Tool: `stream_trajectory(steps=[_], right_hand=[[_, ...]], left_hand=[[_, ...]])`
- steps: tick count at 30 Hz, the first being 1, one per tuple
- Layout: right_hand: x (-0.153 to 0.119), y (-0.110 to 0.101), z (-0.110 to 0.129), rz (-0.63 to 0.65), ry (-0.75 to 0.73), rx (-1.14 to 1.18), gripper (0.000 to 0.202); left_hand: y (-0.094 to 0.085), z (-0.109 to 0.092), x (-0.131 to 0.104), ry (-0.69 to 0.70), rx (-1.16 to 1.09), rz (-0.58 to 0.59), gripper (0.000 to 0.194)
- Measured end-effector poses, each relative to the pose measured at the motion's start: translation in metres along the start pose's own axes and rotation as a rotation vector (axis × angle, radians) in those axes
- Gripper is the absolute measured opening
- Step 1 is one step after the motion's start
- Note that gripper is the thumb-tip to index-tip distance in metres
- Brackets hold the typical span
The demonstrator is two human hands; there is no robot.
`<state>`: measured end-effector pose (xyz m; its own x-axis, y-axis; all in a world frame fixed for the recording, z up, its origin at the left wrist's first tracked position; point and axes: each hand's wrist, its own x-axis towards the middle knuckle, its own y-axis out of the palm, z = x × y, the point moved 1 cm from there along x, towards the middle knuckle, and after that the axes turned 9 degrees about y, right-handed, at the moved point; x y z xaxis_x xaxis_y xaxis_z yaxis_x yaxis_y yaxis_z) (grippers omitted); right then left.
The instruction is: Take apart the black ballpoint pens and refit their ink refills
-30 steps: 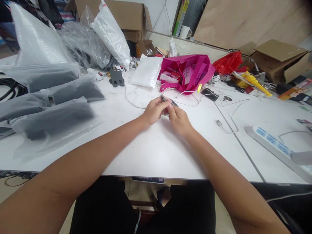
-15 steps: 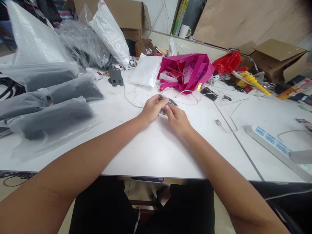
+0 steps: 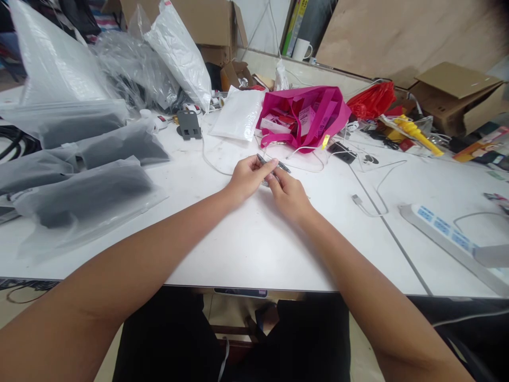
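Note:
Close together above the middle of the white table [image 3: 246, 239], my left hand [image 3: 249, 178] and my right hand [image 3: 289, 196] are both closed round small dark pens [image 3: 283, 167]. One dark end sticks out at the upper left by my left fingers, another at the right beyond my right fingers. My fingers and thumbs hide the middle part, so how many there are cannot be told. Just behind the hands lie a white plastic packet [image 3: 237, 114] and a pink bag [image 3: 304, 119] with small boxes in it.
Frosted bags [image 3: 91, 191] with dark contents lie at the left, beside a grey phone stand [image 3: 189, 125]. At the right are a white cable [image 3: 357, 200], a power strip [image 3: 441, 228], a yellow tool [image 3: 417, 135] and an open cardboard box [image 3: 457, 98].
The dark end by my left fingers has shifted slightly up and left, and my left thumb reaches a little further right over the pens. Both hands stay closed in nearly the same place.

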<state>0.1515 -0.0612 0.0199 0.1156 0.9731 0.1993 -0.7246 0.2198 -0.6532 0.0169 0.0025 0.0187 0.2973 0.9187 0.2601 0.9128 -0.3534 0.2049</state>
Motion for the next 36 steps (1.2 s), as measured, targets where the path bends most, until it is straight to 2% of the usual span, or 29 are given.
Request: stream_trajectory(steps=[3, 5, 9, 12, 14, 19, 23, 25, 30, 36], right_hand=[[0.002, 0.0, -0.002, -0.015, 0.0, 0.025, 0.042], [0.002, -0.001, -0.003, -0.008, -0.017, 0.059, 0.043], [0.002, 0.0, -0.003, -0.017, 0.007, 0.05, 0.043], [0.001, 0.001, -0.002, -0.022, 0.044, -0.014, 0.036], [0.001, 0.001, -0.002, -0.013, 0.019, -0.011, 0.037], [0.001, -0.001, -0.001, -0.025, 0.002, 0.023, 0.042], [0.002, -0.001, -0.002, -0.042, 0.017, 0.072, 0.044], [0.003, -0.001, -0.004, -0.04, 0.011, 0.081, 0.044], [0.005, 0.0, -0.007, -0.045, 0.045, 0.048, 0.043], [0.005, 0.0, -0.005, -0.019, 0.056, 0.053, 0.041]], left_hand=[[0.0, -0.002, -0.001, -0.072, -0.047, 0.041, 0.026], [0.0, -0.003, -0.001, -0.075, -0.049, 0.07, 0.02], [-0.001, -0.001, -0.001, -0.004, -0.017, 0.05, 0.039], [-0.001, 0.001, 0.0, -0.012, -0.017, -0.006, 0.048], [-0.002, 0.002, 0.001, -0.024, -0.013, -0.039, 0.049], [-0.002, 0.002, 0.002, -0.032, -0.002, -0.013, 0.045], [0.0, -0.001, 0.0, -0.038, -0.039, 0.047, 0.022], [0.0, -0.003, -0.001, -0.013, -0.034, 0.045, 0.021], [-0.006, -0.001, 0.006, 0.022, -0.022, -0.095, 0.039], [-0.02, -0.005, 0.024, 0.034, -0.128, -0.321, 0.042]])
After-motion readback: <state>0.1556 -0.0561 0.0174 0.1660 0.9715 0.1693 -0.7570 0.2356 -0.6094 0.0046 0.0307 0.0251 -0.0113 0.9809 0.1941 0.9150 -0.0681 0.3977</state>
